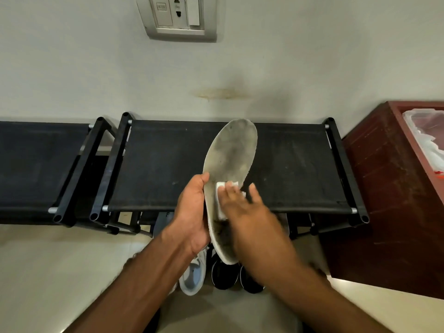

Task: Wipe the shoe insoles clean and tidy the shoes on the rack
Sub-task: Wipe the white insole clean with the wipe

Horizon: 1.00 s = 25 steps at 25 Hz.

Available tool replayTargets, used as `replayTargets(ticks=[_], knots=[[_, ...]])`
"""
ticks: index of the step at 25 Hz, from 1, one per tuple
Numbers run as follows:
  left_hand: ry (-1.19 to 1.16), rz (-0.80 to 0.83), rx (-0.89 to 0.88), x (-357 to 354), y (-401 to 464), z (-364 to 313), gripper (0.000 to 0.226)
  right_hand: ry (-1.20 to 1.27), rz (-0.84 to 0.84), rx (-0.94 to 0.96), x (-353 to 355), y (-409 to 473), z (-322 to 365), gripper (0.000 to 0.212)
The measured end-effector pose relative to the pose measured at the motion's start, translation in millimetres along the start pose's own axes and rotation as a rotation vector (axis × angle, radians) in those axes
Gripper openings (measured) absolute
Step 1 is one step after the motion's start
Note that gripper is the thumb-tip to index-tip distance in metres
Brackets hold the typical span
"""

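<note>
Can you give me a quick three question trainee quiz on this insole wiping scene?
1. True or false: the left hand grips the insole.
2. What does the right hand press on the insole? A) brush B) white wipe C) sponge
3. Fill in: the shoes stand on the ____ below the rack.

Key: 1 true; 2 B; 3 floor.
</note>
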State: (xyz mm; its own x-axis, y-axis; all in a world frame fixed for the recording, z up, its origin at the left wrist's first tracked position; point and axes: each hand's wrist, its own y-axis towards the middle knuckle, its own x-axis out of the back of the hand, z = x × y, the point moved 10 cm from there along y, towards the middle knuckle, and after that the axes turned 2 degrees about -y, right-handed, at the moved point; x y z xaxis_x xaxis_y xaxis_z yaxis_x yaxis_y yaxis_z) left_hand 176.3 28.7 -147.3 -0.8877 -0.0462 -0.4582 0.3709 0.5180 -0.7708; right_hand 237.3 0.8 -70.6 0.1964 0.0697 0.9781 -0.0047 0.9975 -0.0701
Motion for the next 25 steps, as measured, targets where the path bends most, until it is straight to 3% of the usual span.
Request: replayTargets(ticks=[3, 7, 11, 13, 16, 20, 22, 25], knots=[[-0.012, -0.013, -0.027, -1, -1, -2, 0.052, 0.068, -0.012, 0.125, 3, -1, 11, 0.081], [0.008, 0.011, -0.030, -9, -3, 4, 0.050, 0.134, -0.080, -0.015, 5, 6, -22, 0.072], [-0.017, -0.030, -0.042, 1, 3, -4, 0.054, 0.113, 0.020, 0.070, -11, -4, 12, 0.074], [0.014, -0.011, -0.039, -4, 0, 2, 0.051, 0.067, -0.052, 0.018, -6, 10, -17, 0.080], [0.010, 0.001, -0.035, -9, -2, 6, 0.048, 0.148, -0.112, -0.052, 1, 12, -30, 0.069], [-0.039, -0.004, -0.046, -4, 3, -3, 0.054, 0.096, -0.003, 0.058, -11, 3, 6, 0.066], [0.017, 0.036, -0.047, -8, 1, 1, 0.051, 0.026, -0.110, 0.006, 3, 13, -20, 0.081], [0.068, 0.106, -0.059, -17, -3, 2, 0.048, 0.151, -0.079, -0.077, 3, 19, -52, 0.070]])
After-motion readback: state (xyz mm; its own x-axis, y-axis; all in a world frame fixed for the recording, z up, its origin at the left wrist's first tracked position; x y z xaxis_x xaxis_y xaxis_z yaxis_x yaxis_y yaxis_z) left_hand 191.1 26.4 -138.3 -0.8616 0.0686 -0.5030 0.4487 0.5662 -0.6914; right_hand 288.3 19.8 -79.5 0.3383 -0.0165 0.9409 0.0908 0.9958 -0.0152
